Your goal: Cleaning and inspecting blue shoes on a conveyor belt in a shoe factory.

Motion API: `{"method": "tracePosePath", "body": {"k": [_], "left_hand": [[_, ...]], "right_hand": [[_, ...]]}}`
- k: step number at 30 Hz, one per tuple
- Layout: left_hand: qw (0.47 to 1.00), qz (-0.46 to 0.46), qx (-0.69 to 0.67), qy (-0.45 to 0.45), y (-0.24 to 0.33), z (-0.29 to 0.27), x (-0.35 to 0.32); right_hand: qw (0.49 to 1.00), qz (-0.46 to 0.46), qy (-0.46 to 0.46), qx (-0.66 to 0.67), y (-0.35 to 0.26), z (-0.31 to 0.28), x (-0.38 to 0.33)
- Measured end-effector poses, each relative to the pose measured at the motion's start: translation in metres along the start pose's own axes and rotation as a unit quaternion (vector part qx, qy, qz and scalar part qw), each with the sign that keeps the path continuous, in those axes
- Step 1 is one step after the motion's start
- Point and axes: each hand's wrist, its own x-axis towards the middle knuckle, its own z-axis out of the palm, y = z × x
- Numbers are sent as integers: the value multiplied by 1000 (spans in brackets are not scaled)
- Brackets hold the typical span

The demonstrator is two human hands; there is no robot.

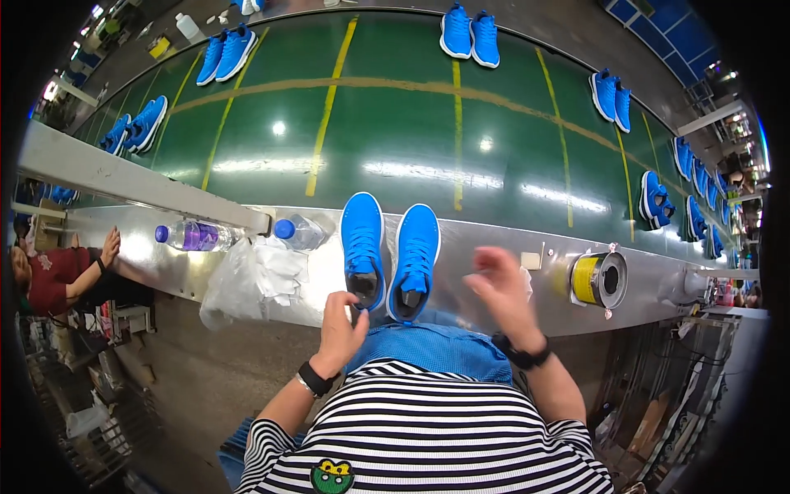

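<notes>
Two blue sneakers with white soles lie side by side on the metal ledge in front of me, toes pointing away. My left hand (pixel 339 333) is at the heel of the left sneaker (pixel 362 239), its thumb and fingers bent toward each other around a small dark spot that I cannot make out. To the right of the right sneaker (pixel 416 251), my right hand (pixel 504 292) hangs over the ledge, apart from the shoe. Motion smears its fingers, so their grip is unclear.
Beyond the ledge, a green belt (pixel 395 132) with yellow lines carries several pairs of blue sneakers (pixel 469 37). Left of me are two plastic bottles (pixel 197 236) (pixel 300 232), crumpled white paper (pixel 278 267) and a rail (pixel 132 177). A yellow-black can (pixel 586 280) stands right. Another person's arm (pixel 95 263) shows far left.
</notes>
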Motion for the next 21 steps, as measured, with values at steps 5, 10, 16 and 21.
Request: {"method": "tracePosePath", "body": {"k": [5,10,16,21], "left_hand": [[966,-179,-171,69,-63,17,30],[881,-311,-336,-122,-47,1,71],[777,-343,-489,-200,-57,-6,86],[775,-354,-485,-198,-53,-3,95]], "right_hand": [[973,196,-119,-32,130,74,18],[990,132,-43,34,150,70,40],[968,222,-41,113,132,47,36],[983,161,-34,86,147,40,36]]}}
